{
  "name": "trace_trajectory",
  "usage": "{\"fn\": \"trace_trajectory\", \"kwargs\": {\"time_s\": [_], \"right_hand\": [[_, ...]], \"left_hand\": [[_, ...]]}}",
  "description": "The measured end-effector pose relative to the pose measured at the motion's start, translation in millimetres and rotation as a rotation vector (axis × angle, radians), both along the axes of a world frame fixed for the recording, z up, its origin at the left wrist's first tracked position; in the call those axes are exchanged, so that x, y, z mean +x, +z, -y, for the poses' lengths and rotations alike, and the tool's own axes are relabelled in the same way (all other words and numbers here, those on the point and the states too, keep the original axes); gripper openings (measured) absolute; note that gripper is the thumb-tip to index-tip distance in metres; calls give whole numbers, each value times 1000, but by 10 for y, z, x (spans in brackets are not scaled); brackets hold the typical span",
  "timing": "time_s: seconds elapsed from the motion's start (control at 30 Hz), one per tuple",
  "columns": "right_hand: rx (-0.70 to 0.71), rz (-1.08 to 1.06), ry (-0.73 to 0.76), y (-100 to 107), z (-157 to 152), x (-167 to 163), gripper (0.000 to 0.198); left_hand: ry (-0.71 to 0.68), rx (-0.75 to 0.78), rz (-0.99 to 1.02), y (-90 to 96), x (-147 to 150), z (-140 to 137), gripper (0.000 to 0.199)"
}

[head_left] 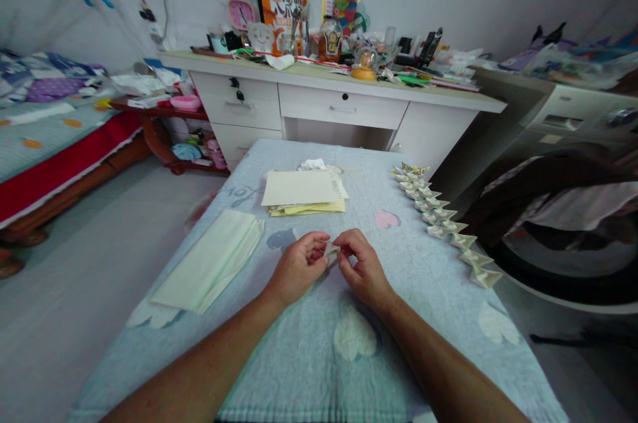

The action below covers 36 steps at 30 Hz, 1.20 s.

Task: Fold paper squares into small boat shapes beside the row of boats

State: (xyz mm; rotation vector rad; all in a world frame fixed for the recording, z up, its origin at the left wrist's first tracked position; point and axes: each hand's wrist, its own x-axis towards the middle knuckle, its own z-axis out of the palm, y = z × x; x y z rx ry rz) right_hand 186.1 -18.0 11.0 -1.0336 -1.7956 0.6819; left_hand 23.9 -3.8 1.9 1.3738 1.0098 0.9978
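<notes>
Paper piece, pinched by left fingers and right fingers, is between sheets and folded shapes, paper stack beyond

A small piece of paper, pale greyish white, is held between the fingertips of the left hand and the right hand, over the cloth-covered counter. It looks folded and sits tilted; fingers cover part of it, so its full shape cannot be told.

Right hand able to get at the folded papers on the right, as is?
Probably yes: only cloth lies between the right hand and the folded papers, though it holds a small paper.
</notes>
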Motion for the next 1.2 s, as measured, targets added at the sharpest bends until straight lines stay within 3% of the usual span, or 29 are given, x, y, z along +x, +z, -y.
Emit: {"fn": "trace_trajectory", "kwargs": {"time_s": [0.37,0.67,0.83,0.93,1.0,1.2], "right_hand": [[75,137,87,16,3,14,38],[86,95,129,57,30,32,40],[-49,-15,61,61,26,52,35],[-142,-23,41,52,13,60,18],[-195,-11,67,46,6,58,11],[-298,-80,78,48,-2,35,19]], "left_hand": [[0,-151,155,39,-22,7,34],[-83,-102,173,-26,-65,-15,44],[-42,-57,128,-53,-54,-23,53],[-19,-66,100,-22,-48,-13,55],[-24,-65,88,-5,-43,-7,49],[-52,-32,-2,0,-39,4,27]]}}
